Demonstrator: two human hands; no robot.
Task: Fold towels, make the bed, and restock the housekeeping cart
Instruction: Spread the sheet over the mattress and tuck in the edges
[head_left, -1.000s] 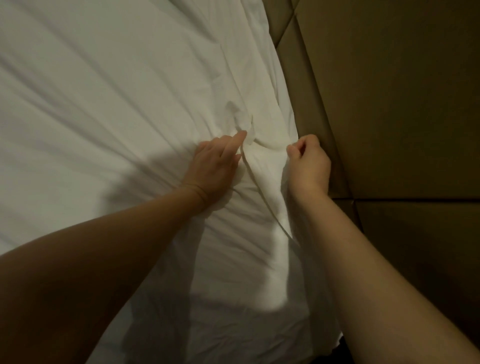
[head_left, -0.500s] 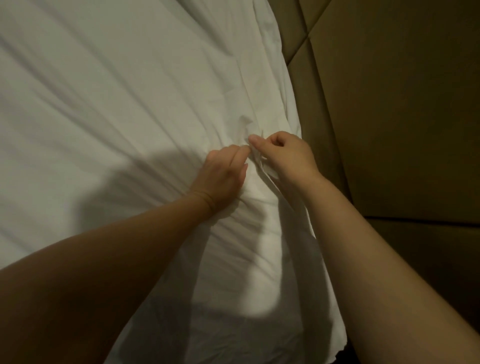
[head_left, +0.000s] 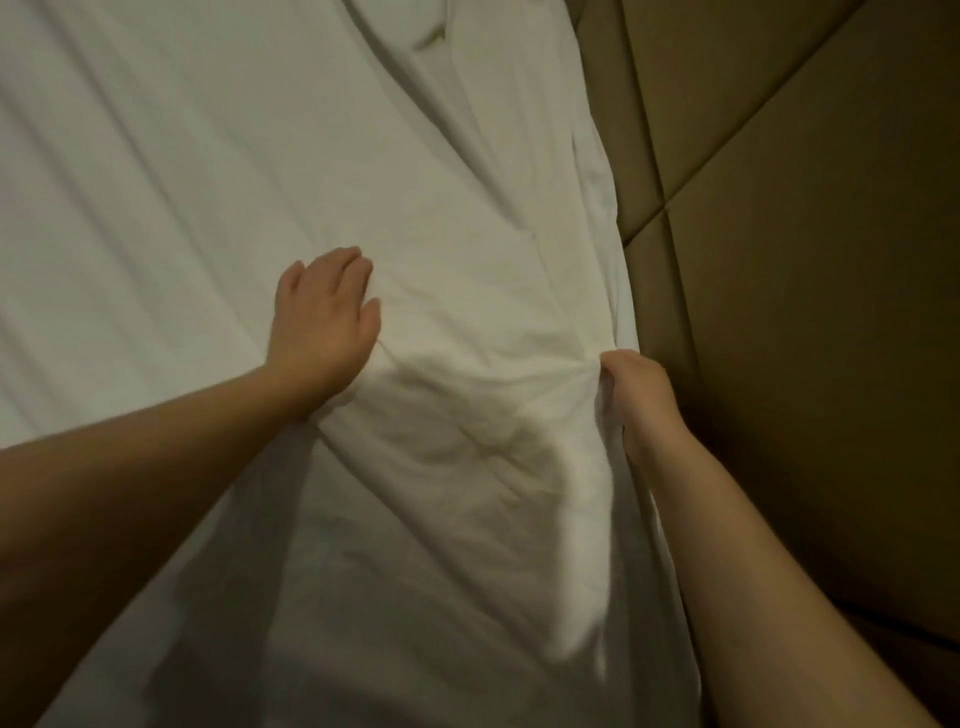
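1. Head view is filled mostly by a wrinkled white fabric bed sheet (head_left: 260, 156), which is spread across the left and middle and creased in long diagonal folds.
2. Padded brown upholstered wall panels (head_left: 805, 260) are seen along the right side, just beside the sheet's edge.
3. The bed-making step is judged to be in hand: the sheet is being drawn taut and settled at this edge.
4. The left hand (head_left: 324, 327) is laid flat on the sheet, its fingers (head_left: 337, 265) nearly straight and close together. Nothing is gripped, and the cloth is pinned under the palm.
5. The right hand (head_left: 641, 395) is set at the sheet's edge next to the panels, its fingers (head_left: 613, 366) curled tight round a gathered bunch of cloth, from which creases radiate.
6. For the next move, a steady pull toward the panels and downward is probably called for, so that the bunch can be tucked into the gap while the cloth is held down by the left palm.
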